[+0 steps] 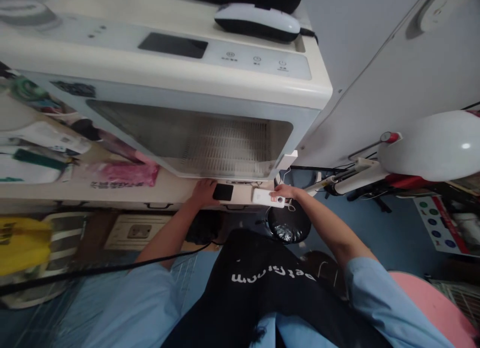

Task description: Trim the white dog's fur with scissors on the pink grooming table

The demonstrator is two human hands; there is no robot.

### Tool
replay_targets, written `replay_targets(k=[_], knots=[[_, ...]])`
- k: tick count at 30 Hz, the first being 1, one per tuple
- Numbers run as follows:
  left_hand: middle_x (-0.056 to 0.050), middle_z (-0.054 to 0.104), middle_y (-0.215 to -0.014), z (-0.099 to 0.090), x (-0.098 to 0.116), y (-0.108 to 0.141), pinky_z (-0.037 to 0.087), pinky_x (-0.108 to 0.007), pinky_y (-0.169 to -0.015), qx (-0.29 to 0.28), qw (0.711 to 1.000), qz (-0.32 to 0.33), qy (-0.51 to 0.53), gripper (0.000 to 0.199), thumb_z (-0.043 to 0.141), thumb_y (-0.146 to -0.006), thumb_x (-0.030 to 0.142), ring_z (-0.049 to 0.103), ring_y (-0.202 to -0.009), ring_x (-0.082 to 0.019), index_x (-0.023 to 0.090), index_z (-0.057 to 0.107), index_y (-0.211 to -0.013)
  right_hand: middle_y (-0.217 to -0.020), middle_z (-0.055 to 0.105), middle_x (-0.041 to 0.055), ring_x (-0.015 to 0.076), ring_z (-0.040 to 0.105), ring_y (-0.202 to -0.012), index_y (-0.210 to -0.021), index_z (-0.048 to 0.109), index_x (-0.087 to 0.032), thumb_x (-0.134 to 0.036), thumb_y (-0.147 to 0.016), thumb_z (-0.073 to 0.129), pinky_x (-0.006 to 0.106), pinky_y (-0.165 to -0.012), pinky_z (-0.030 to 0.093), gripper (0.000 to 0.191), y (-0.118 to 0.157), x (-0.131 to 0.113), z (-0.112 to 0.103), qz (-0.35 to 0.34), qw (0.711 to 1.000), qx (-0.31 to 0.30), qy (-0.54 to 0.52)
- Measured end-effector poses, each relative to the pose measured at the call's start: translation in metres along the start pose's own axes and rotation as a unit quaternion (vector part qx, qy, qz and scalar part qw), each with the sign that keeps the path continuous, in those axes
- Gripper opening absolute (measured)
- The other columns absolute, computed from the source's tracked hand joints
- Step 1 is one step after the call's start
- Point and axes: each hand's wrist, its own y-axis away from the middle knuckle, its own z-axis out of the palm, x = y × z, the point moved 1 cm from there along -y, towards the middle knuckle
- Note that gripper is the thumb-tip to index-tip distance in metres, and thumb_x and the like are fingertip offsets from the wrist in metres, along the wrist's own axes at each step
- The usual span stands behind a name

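At the counter's front edge, my left hand (205,193) is at the left side of a flat black square object (223,192); its fingers look closed, and whether they grip the square is hard to see. My right hand (284,191) pinches the right part of a white oblong device (268,198) with an orange mark and a small dark round spot. The device lies level, just right of the black square and below the front of a large white cabinet machine (187,95) with a dark window.
Pink packaging (129,173) rests on the counter (170,188) at left. A white-and-black handheld tool (258,22) lies atop the machine. A black round stool (290,223) stands below my right hand. A white rounded lamp-like head (431,145) projects at right. A black cord crosses my left arm.
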Motion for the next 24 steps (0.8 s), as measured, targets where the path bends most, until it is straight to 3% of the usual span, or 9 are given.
replay_targets(k=[3,6,14,19,24], knots=[[-0.021,0.05,-0.133,0.003,-0.002,-0.001,0.03,-0.047,-0.104,0.002,1.0,0.005,-0.006,0.08,0.075,-0.062,0.048,0.043,-0.123,-0.039,0.011,0.052,-0.129,-0.08,0.072,0.0073,0.0173,0.064,-0.071,-0.082,0.069,-0.015,-0.047,-0.078,0.069,0.024,-0.062,0.048,0.032,-0.007,-0.01,-0.003,-0.019,0.988,0.083,0.132],[-0.021,0.051,-0.132,0.006,-0.005,-0.002,0.031,-0.047,-0.104,0.0,1.0,0.012,-0.011,0.079,0.075,-0.062,0.049,0.044,-0.123,-0.039,0.011,0.053,-0.127,-0.095,0.073,0.0101,0.0212,0.066,-0.086,-0.091,0.071,-0.015,-0.049,-0.08,0.067,0.025,-0.071,0.048,0.035,-0.01,-0.016,0.0,-0.032,0.97,0.128,0.203],[-0.021,0.053,-0.128,0.001,-0.003,0.0,0.029,-0.048,-0.106,0.01,1.0,-0.005,0.024,0.075,0.077,-0.058,0.048,0.044,-0.124,-0.041,0.012,0.055,-0.12,-0.109,0.07,0.0123,0.0229,0.064,-0.099,-0.109,0.067,-0.016,-0.05,-0.088,0.056,0.027,-0.081,0.046,0.042,-0.002,-0.016,0.014,-0.067,0.948,0.175,0.257],[-0.02,0.055,-0.126,-0.003,-0.002,0.003,0.03,-0.047,-0.105,0.01,1.0,0.009,0.021,0.07,0.078,-0.058,0.049,0.047,-0.12,-0.039,0.012,0.059,-0.114,-0.113,0.066,0.0145,0.0231,0.062,-0.103,-0.117,0.063,-0.015,-0.049,-0.093,0.048,0.028,-0.085,0.044,0.044,0.005,-0.019,0.021,-0.055,0.938,0.181,0.291],[-0.019,0.055,-0.127,0.004,-0.006,0.003,0.031,-0.046,-0.105,0.017,0.998,0.027,0.052,0.072,0.079,-0.058,0.049,0.047,-0.121,-0.038,0.015,0.058,-0.118,-0.113,0.064,0.016,0.0226,0.061,-0.107,-0.121,0.06,-0.013,-0.045,-0.095,0.045,0.029,-0.09,0.042,0.044,0.012,-0.02,0.025,-0.035,0.933,0.196,0.299]])
